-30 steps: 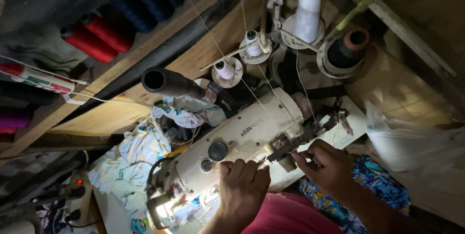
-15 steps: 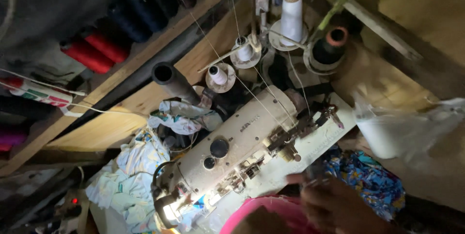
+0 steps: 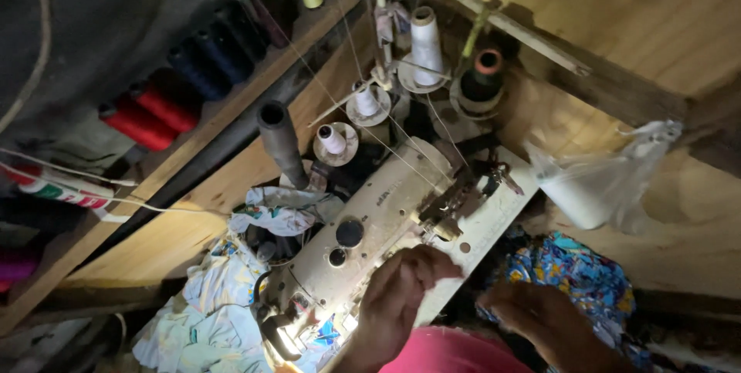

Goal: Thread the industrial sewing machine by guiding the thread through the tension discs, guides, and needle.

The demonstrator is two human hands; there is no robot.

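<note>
On the counter's near edge, my left hand rests curled on the machine, holding nothing; my right hand hovers near patterned cloth, grip unclear.

A cream-coloured metal sewing machine lies across the middle of the view, with thin threads running to it from white thread cones and a dark cone with an orange core on a stand behind it. The left hand rests with curled fingers on the machine's front edge near the needle parts, while the right hand hovers just beside a bright blue patterned cloth, apart from the machine. Red spools and dark blue spools lie on a slanted wooden shelf, pale printed fabric is heaped beside the machine, and a clear plastic bag hangs by the wooden wall.
</note>
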